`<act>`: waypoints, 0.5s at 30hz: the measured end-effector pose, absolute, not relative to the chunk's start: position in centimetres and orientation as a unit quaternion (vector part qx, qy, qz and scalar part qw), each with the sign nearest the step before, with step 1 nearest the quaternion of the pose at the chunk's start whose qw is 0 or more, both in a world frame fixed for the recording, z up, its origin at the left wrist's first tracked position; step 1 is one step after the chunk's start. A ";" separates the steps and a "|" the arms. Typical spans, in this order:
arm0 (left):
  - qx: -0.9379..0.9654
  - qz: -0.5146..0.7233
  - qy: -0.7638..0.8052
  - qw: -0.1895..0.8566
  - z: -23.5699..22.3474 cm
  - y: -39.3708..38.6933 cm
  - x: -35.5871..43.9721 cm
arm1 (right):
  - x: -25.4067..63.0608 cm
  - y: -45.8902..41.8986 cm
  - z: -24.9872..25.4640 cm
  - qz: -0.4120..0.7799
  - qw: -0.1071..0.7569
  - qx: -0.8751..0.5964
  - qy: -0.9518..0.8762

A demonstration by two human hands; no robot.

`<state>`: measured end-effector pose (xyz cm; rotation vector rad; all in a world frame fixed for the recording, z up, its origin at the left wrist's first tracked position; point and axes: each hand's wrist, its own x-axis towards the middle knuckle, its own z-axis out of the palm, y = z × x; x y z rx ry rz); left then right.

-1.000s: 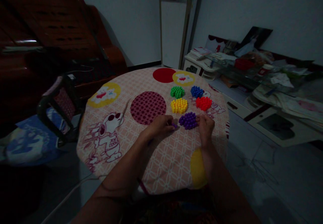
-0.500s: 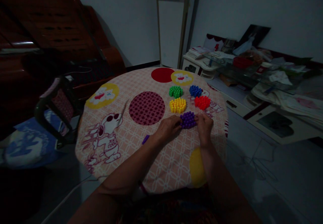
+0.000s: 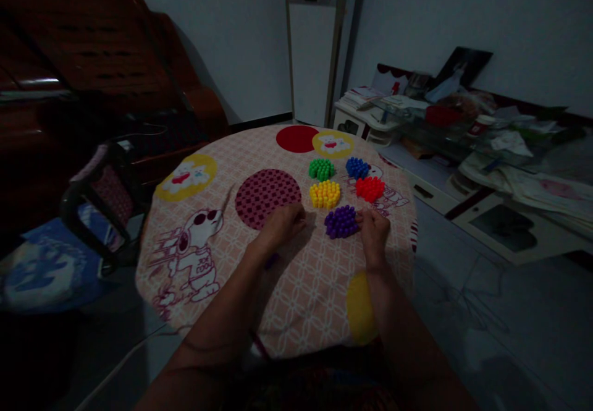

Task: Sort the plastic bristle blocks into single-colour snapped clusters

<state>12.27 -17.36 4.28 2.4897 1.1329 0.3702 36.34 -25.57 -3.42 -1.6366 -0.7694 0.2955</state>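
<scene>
A cluster of upright purple pegs (image 3: 341, 222) with rounded tops stands on the round table. My right hand (image 3: 374, 228) rests at its right edge, fingers curled and pinched against the outer pegs. My left hand (image 3: 283, 222) hovers left of the cluster, apart from it; its fingers are loosely bent and nothing shows in them. Under my left wrist lies a loose purple piece (image 3: 272, 261), partly hidden by the forearm. Beyond the purple cluster stand similar groups of yellow pegs (image 3: 325, 194), red pegs (image 3: 370, 189), green pegs (image 3: 321, 169) and blue pegs (image 3: 357, 167).
A patterned cloth (image 3: 306, 306) covers the table. On the left are a dark-framed chair (image 3: 88, 232) and a wooden bench (image 3: 92, 59). A cluttered low cabinet (image 3: 500, 219) runs along the right wall. A tall white unit (image 3: 311, 59) stands at the back.
My left hand has let go of the purple cluster's left side and moved left over the cloth. My right hand stays at the cluster's right edge.
</scene>
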 end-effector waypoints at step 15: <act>0.877 -0.024 0.407 0.256 5.1 -18.6 6.5 | 36.3 -25.7 -3.3 0.120 0.600 -0.717 -0.335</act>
